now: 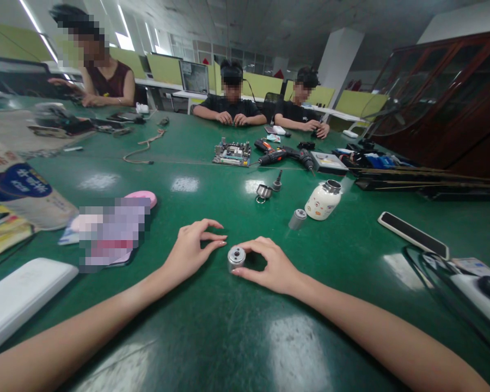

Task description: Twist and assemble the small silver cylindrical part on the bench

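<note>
A small metal cylinder cap (236, 257) is pinched upright on the green table (212, 337) by thumb & forefinger of the right hand (269, 267); left hand (191, 249), loosely curled w/ nothing held, hovers just beside. White bottle (323, 200) stands uncapped, well apart behind.

The right hand (269, 267) rests on the green table (212, 332), thumb and forefinger curled around a small metal cylinder (236, 257) standing upright. The left hand (191, 249) lies just beside it, fingertips pointed at the cylinder, not touching. Beyond stand a white bottle (323, 200), a grey cap (297, 219), a circuit board (232, 153) and a drill (274, 157). Three people sit at the far edge.
</note>
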A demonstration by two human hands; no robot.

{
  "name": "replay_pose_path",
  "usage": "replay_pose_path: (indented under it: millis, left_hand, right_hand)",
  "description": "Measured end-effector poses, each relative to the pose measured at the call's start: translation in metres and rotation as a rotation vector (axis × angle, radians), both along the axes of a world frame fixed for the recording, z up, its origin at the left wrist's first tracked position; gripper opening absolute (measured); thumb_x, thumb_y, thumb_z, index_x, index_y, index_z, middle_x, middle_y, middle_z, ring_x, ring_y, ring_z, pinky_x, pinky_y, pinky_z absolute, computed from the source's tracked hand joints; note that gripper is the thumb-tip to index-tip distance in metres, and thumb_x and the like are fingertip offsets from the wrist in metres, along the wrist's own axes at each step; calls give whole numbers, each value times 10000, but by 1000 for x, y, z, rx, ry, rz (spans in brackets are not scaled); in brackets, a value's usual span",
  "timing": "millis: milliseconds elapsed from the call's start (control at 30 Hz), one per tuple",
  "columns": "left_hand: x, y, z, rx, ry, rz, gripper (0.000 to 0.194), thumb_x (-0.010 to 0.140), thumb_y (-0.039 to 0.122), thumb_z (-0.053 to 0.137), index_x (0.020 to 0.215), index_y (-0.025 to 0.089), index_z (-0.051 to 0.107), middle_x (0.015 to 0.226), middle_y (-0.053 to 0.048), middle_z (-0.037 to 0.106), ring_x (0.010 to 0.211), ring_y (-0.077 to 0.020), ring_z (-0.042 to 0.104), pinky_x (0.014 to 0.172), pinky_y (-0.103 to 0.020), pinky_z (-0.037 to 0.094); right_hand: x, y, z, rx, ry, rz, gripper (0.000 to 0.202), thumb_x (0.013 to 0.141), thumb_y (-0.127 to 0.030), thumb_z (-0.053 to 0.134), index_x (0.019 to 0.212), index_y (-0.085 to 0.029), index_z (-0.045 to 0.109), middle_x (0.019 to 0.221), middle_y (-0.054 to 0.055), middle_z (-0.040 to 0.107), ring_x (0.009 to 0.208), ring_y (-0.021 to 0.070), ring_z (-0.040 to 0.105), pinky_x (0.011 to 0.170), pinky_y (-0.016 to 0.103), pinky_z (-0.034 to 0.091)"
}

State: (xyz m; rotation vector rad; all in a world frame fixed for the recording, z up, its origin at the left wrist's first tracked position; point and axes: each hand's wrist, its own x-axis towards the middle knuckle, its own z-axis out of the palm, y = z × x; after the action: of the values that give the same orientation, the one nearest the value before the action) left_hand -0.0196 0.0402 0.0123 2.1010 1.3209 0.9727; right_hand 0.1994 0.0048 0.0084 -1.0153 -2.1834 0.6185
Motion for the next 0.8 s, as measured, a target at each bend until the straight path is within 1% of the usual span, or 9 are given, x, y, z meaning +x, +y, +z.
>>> replay_pose_path:
  millis: [67,133,233,333,400,467,633,733,800]
  left_hand:
    - [-2,4,-4,-13,34,-23,299,803,335,686,1047,234,545,924,-30,783,952,-268,727,989,-495,433]
    - [-2,3,-4,-5,43,-17,322,796,332,696,1068,236,552,940,-29,781,953,-269,727,1000,-497,425]
    - [3,-8,4,43,-26,29,244,820,346,678,1013,237,576,879,-17,783,956,-260,725,979,-464,445]
    - [10,-26,18,170,-95,66,170,862,345,637,991,239,606,918,-26,771,1034,-246,693,971,-432,452]
    - [15,-36,24,232,-79,34,159,869,349,628,986,242,637,931,-32,762,1054,-242,678,962,-422,456]
    - [18,-41,27,265,-38,8,158,872,368,620,956,244,668,946,-38,754,1043,-244,672,941,-418,466]
    - [18,-41,26,310,3,-64,141,876,334,615,947,240,694,983,-46,740,1055,-246,658,925,-409,473]
    - [17,-40,27,305,12,-131,150,880,267,592,997,239,682,1066,-55,720,1101,-242,637,939,-396,466]
    - [16,-42,29,291,25,-172,210,883,228,562,1073,236,653,1130,-61,699,1157,-243,605,967,-401,447]
  right_hand:
    - [0,0,0,0,-8,0,339,789,-382,766,1078,-261,637,1028,5,722,913,184,630,851,338,439]
    - [0,0,0,3,-12,3,337,791,-377,767,1080,-261,637,1023,-1,722,908,177,631,848,332,439]
    - [1,0,0,6,-7,4,336,795,-373,764,1082,-258,634,1024,-4,721,911,174,629,847,327,436]
    - [1,0,-2,14,5,7,349,792,-387,766,1086,-253,634,1016,6,722,908,181,629,836,327,438]
    - [1,1,-3,23,4,6,364,786,-409,767,1088,-253,638,1005,17,722,905,191,632,828,330,444]
    - [0,2,-5,32,4,3,372,784,-422,765,1091,-253,641,1005,25,722,911,199,636,828,334,450]
    - [1,2,-5,41,12,8,349,791,-414,759,1075,-245,647,1007,28,721,908,196,639,824,332,454]
    - [1,2,-4,39,19,9,336,791,-395,762,1068,-242,648,1002,28,721,909,197,638,818,332,454]
    - [0,1,-4,37,25,4,312,785,-383,768,1034,-235,653,981,25,721,899,197,637,811,332,453]
